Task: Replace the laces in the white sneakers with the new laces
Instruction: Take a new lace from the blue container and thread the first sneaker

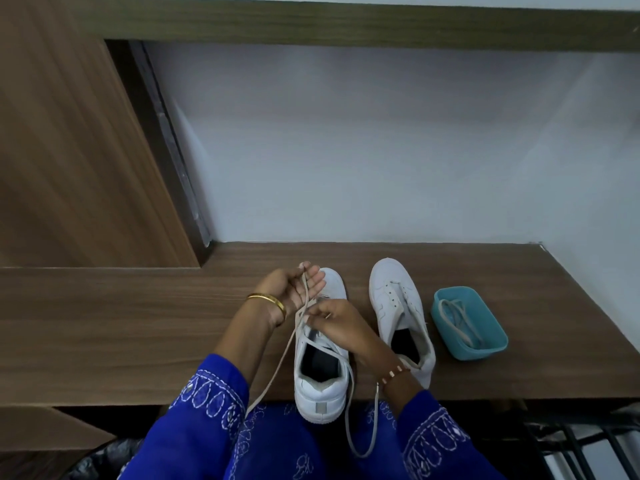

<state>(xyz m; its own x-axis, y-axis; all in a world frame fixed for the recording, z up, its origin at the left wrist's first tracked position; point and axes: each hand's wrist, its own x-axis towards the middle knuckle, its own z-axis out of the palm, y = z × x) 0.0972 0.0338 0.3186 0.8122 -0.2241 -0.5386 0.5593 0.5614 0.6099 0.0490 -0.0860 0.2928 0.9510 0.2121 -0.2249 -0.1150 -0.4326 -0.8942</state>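
Observation:
Two white sneakers stand on a wooden desk (138,323). The near sneaker (320,386) sits at the desk's front edge, heel toward me, partly laced with a beige lace (273,375). My left hand (294,285) is raised palm up over its toe, and the lace runs across the palm between the fingers. My right hand (341,327) pinches the lace at the eyelets. Both lace ends trail off the desk over my lap. The second sneaker (398,306) lies to the right with bare eyelets.
A teal tub (491,344) right of the sneakers holds another beige lace (460,323). A white wall rises behind the desk, with a wooden panel at the left. A dark metal rack shows below the desk's right end.

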